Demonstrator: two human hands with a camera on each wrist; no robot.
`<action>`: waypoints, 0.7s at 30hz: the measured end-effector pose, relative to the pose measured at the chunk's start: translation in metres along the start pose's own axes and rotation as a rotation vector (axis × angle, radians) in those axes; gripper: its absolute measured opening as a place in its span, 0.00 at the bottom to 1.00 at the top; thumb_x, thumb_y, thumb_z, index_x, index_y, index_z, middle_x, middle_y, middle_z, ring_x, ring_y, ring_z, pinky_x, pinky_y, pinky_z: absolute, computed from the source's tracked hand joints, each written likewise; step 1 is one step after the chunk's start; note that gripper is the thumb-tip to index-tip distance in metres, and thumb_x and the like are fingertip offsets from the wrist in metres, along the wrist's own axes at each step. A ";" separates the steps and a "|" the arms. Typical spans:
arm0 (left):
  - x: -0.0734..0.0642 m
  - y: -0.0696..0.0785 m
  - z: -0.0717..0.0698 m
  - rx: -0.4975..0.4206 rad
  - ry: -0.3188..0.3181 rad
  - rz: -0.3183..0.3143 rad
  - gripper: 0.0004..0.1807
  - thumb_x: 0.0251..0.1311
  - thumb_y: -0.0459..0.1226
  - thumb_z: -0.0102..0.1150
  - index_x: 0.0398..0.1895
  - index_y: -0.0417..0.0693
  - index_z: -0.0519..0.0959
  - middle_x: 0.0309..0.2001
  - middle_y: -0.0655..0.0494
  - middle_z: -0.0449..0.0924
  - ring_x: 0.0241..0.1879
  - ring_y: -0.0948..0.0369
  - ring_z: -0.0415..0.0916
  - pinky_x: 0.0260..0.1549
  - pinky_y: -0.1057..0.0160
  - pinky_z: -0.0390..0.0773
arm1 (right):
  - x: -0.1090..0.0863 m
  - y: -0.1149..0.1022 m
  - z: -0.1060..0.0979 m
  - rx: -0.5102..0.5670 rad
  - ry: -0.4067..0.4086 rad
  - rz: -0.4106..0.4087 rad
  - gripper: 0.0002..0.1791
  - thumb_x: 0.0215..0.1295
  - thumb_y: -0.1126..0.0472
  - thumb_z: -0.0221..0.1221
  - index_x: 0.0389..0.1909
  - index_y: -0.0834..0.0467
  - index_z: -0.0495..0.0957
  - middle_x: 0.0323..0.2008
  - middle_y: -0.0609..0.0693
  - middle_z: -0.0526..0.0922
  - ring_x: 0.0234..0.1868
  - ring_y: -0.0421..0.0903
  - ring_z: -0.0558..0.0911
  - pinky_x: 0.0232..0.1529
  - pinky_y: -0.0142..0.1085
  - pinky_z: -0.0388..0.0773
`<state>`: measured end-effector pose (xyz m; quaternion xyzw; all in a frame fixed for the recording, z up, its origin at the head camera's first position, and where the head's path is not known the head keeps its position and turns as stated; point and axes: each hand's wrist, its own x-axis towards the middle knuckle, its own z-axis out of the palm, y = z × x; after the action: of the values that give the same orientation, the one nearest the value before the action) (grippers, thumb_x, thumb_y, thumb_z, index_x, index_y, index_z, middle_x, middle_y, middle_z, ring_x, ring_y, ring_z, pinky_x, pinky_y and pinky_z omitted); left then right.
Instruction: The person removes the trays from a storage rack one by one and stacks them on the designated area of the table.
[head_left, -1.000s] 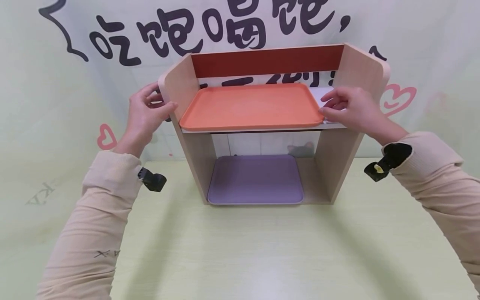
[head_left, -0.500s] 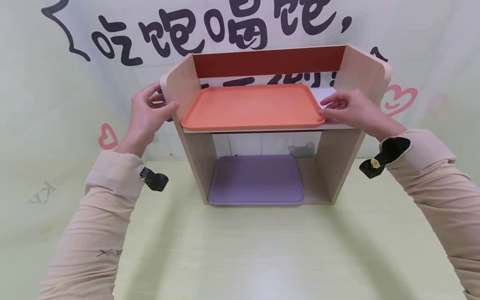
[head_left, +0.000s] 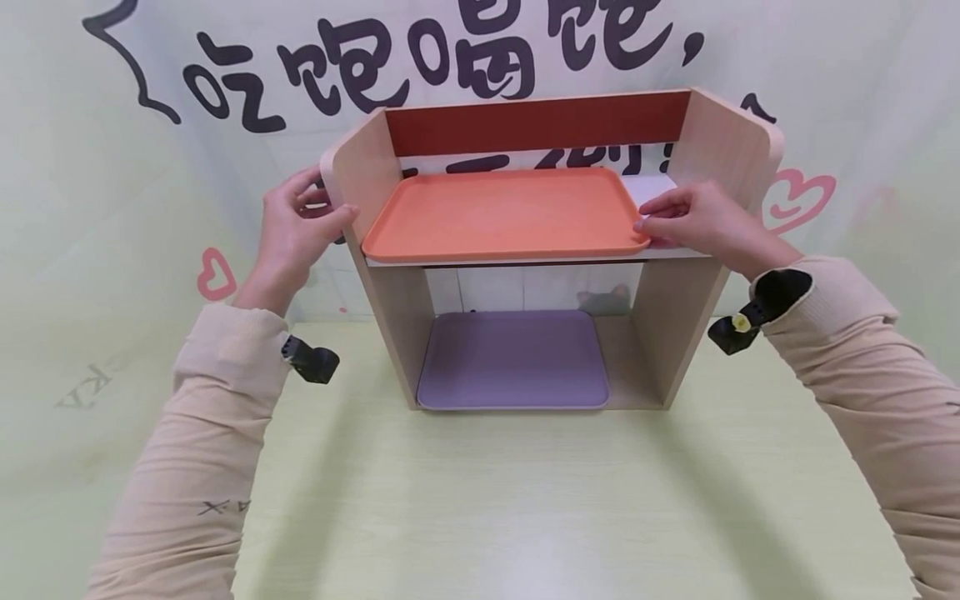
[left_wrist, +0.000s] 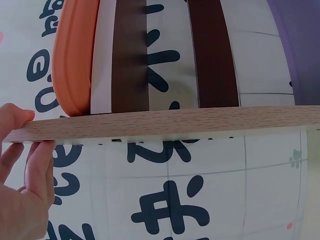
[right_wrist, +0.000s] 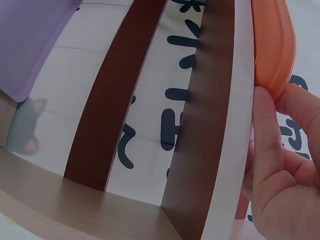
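Observation:
An orange tray (head_left: 510, 212) lies on the upper board of a small wooden shelf (head_left: 651, 333), against its left side panel. At the tray's front right corner my right hand (head_left: 701, 218) pinches the rim between thumb and fingers, as the right wrist view also shows. My left hand (head_left: 296, 221) grips the front edge of the left side panel (left_wrist: 175, 122), thumb on one face and fingers on the other. Below, a purple tray (head_left: 513, 360) rests on the shelf's bottom board, nearer its left side.
The shelf stands on a pale table (head_left: 480, 500), close to a white cloth backdrop (head_left: 150, 208) with black lettering and pink hearts. A dark red back strip (head_left: 536, 123) spans the top of the shelf. White board (head_left: 647, 185) shows right of the orange tray.
My right wrist and forearm have shifted slightly left, while the fingers stay at the orange tray's corner. The left hand keeps its grip on the panel. Both trays look unmoved on the shelf.

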<state>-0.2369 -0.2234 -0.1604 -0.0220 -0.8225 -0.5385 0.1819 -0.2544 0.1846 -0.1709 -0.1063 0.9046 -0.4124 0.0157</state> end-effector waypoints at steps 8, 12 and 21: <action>-0.001 0.001 0.001 -0.005 0.001 0.006 0.29 0.51 0.40 0.60 0.60 0.60 0.67 0.49 0.47 0.68 0.46 0.55 0.71 0.38 0.64 0.76 | 0.000 -0.001 -0.001 -0.014 -0.011 0.020 0.30 0.54 0.51 0.60 0.53 0.66 0.70 0.39 0.56 0.77 0.33 0.41 0.77 0.33 0.24 0.75; 0.000 0.001 0.001 -0.011 -0.001 0.008 0.29 0.51 0.39 0.60 0.60 0.59 0.67 0.49 0.47 0.68 0.46 0.55 0.71 0.36 0.66 0.77 | -0.002 -0.002 -0.001 -0.012 -0.005 0.017 0.30 0.54 0.52 0.60 0.53 0.66 0.70 0.40 0.57 0.77 0.33 0.42 0.78 0.34 0.25 0.76; -0.002 0.001 0.001 -0.009 0.001 0.007 0.30 0.51 0.40 0.60 0.60 0.60 0.66 0.49 0.48 0.68 0.46 0.56 0.70 0.35 0.69 0.77 | -0.011 -0.006 -0.001 0.003 -0.015 0.008 0.28 0.55 0.55 0.60 0.52 0.69 0.70 0.37 0.57 0.78 0.31 0.42 0.81 0.34 0.27 0.77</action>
<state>-0.2351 -0.2219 -0.1610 -0.0257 -0.8198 -0.5417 0.1840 -0.2423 0.1839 -0.1669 -0.1058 0.9042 -0.4130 0.0244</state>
